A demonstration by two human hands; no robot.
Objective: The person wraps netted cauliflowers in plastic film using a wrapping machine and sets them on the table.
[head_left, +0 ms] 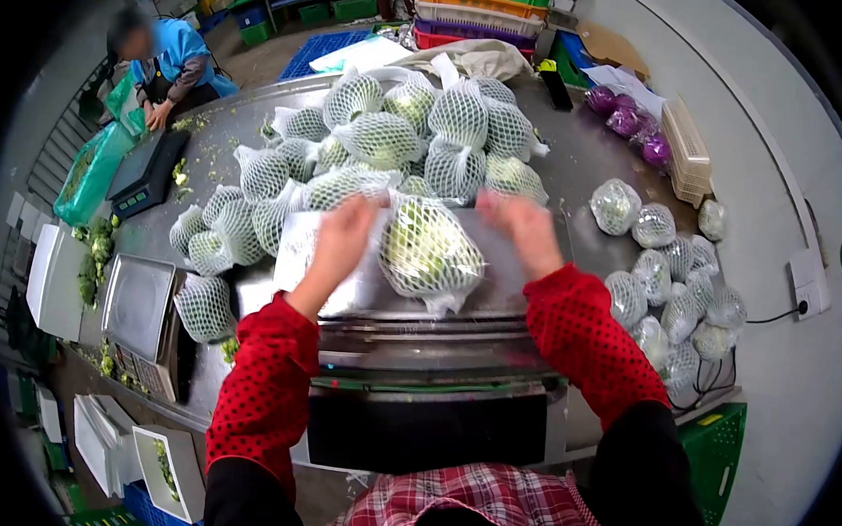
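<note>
In front of me a pale green vegetable head in a white foam net (429, 249) sits on the metal worktop, with what looks like clear film around it. My left hand (344, 235) is just left of it, over a whitish sheet (298, 247). To the right of the head, apart from it, my right hand (525, 232) hovers above the metal surface. Motion smears the fingers of both hands, so their grip is unclear. Behind them lies a heap of similar netted heads (380, 139).
At left are a scale (148, 172), a metal tray (139, 305) and a green bag (94, 174), near a person in a blue vest (180, 55). Wrapped heads (680, 315) and purple vegetables (628, 120) lie at right by white baskets (686, 148). Stacked crates (477, 14) stand behind.
</note>
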